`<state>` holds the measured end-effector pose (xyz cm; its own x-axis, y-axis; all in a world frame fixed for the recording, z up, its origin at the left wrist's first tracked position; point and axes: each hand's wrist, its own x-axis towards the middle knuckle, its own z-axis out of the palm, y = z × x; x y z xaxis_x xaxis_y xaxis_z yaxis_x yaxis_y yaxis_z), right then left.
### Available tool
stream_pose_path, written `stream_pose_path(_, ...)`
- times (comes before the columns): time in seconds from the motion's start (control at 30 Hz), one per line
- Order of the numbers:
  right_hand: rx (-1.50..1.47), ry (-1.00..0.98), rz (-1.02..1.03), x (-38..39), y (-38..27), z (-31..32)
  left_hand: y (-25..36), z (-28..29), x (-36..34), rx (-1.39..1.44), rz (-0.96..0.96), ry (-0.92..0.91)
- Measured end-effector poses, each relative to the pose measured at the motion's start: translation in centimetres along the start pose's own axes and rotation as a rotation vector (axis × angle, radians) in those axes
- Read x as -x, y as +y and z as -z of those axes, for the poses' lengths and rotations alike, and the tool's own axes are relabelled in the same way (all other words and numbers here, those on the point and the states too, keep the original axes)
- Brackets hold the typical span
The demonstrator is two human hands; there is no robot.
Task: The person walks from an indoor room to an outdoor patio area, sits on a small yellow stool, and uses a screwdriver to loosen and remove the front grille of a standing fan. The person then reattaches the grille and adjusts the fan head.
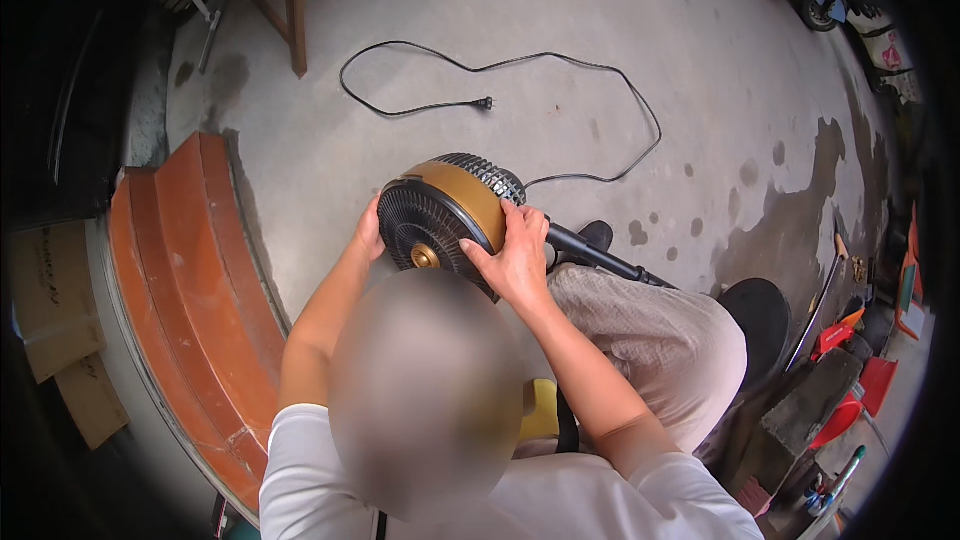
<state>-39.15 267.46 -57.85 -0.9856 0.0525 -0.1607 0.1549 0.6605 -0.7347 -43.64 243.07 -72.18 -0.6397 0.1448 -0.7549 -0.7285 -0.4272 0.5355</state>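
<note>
An electric fan (455, 188) with a black grille, a gold-coloured rim band and a gold centre cap is held in front of me, above my lap. My left hand (370, 228) grips the left side of its head, fingers partly hidden behind it. On the right side, my right hand (518, 252) clasps the gold band, thumb near the front grille and fingers over the rim. A black pole (605, 257) slants from the fan toward the lower right, past my knee. From the back of the head, a black power cord (530, 55) loops across the floor to its two-pin plug (484, 103).
Orange-brown steps (190, 260) rise at the left, beside cardboard boxes (55, 290). A brown chair leg (297, 10) stands at the top left. Wet patches (790, 230) mark the concrete floor at right. A grey block (810, 405) and assorted tools crowd the right edge.
</note>
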Motion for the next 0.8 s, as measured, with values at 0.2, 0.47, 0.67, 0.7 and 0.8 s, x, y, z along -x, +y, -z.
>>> stream_pose_path(0.2,-0.072,-0.02,-0.082,-0.9,-0.7,0.3,0.4,-0.5,1.5,0.01,-0.002,0.129)
stream_pose_path(0.47,-0.066,-0.136,-0.152,-3.7,0.5,1.1,1.2,-0.8,3.1,-0.054,0.049,0.156)
stream_pose_path(0.67,-0.184,-0.328,-0.215,-7.5,3.5,0.1,0.8,-1.9,4.6,-0.085,0.109,0.21)
stream_pose_path(0.7,-0.242,-0.362,-0.229,-7.5,3.2,0.4,0.7,-1.8,4.8,-0.094,0.113,0.228)
stream_pose_path(0.8,-0.241,-0.299,-0.163,-7.9,5.5,-0.6,0.0,-1.2,4.2,-0.165,0.134,0.196)
